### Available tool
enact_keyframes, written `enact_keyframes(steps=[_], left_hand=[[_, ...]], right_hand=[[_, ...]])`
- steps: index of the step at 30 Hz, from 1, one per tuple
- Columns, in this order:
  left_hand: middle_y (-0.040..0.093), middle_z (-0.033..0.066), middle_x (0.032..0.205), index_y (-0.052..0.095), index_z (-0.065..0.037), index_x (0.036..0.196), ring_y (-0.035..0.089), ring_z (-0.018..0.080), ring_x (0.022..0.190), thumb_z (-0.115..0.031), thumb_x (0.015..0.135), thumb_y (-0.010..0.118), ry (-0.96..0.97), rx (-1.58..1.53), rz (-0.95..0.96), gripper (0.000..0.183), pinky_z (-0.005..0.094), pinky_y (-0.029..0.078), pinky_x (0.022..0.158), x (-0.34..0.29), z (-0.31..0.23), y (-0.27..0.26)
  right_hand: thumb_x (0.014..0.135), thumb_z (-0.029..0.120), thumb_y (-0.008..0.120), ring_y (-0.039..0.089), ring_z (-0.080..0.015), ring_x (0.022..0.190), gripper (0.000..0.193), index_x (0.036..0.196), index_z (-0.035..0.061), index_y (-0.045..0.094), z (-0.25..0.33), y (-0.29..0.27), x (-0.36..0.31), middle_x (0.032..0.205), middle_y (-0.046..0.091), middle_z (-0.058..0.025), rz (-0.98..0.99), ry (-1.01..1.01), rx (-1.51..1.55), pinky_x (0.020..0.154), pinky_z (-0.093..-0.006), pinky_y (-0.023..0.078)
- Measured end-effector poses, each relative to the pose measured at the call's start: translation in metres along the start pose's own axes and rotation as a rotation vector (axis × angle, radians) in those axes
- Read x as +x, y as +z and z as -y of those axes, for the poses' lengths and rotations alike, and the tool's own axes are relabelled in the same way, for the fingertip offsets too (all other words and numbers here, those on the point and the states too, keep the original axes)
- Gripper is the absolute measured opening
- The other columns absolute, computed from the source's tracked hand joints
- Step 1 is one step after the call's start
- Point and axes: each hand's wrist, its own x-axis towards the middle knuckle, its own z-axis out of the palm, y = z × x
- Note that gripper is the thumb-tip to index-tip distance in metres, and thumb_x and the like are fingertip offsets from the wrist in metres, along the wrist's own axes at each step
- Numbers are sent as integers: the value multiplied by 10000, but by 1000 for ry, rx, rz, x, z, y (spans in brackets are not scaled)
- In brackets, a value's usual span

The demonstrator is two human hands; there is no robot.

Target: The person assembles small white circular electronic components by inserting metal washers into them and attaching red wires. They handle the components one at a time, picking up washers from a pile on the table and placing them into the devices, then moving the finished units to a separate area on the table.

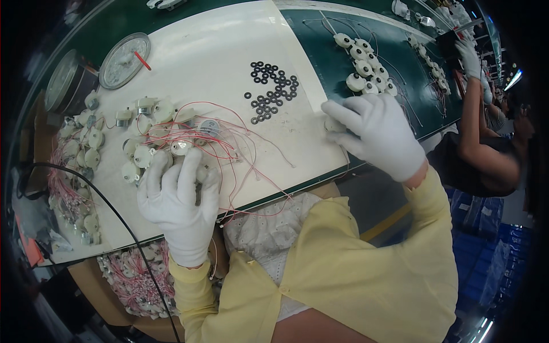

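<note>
My left hand, in a white glove, curls over the near side of a cluster of small cream-white motors with thin red wires. Its fingertips press on a motor, and another partly shows between fingers and thumb. At the right edge of the white board, my right hand, also gloved, closes thumb and forefinger around a cream-white round piece, mostly hidden by the fingers. Several black rubber rings lie loose on the board between the hands and farther back.
On the green surface at right stand rows of cream-white motors with black rings. A round metal lid with a red stick and a tin sit far left. A black cable crosses the lower left, above a box of wired motors. A co-worker's gloved hand is at right.
</note>
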Motion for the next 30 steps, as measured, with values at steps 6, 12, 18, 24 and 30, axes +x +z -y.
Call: enact_keyframes(steps=[6, 12, 18, 24, 30], left_hand=[[654, 13, 879, 718, -129, 1214, 663, 344, 1054, -216, 837, 823, 19, 5, -9, 400, 475, 486, 925, 1, 0, 4], [664, 7, 889, 721, -118, 1222, 666, 351, 1069, -188, 865, 796, 7, -9, 1, 372, 473, 487, 898, -2, 0, 2], [660, 5, 886, 715, -128, 1226, 661, 348, 1064, -197, 848, 810, 5, 1, 1, 396, 479, 491, 916, -2, 0, 1], [692, 19, 956, 721, -132, 1262, 658, 364, 1155, -189, 874, 782, -21, -11, 44, 397, 483, 471, 955, -6, 0, 2], [670, 14, 914, 705, -133, 1243, 653, 356, 1094, -207, 850, 799, -2, 38, 12, 410, 489, 480, 940, 0, -1, 1]], right_hand=[[893, 380, 770, 665, -264, 809, 349, 1166, 181, 685, -29, 36, 28, 837, 664, -19, -169, -47, -57, 734, -404, 499], [907, 373, 744, 698, -260, 951, 310, 1141, 173, 719, -73, 49, 42, 1000, 737, -6, -137, 56, -214, 794, -413, 515], [893, 401, 755, 691, -286, 1090, 360, 1170, 171, 743, -77, 45, 34, 1223, 722, -57, -182, 111, -257, 842, -419, 514], [924, 404, 734, 669, -297, 1159, 365, 1197, 161, 733, -85, 55, 28, 1316, 696, -69, -199, 65, -287, 923, -423, 493], [991, 391, 658, 672, -321, 1150, 387, 1291, 152, 708, -107, 38, 49, 1250, 717, -92, -284, 158, 35, 955, -447, 510]])
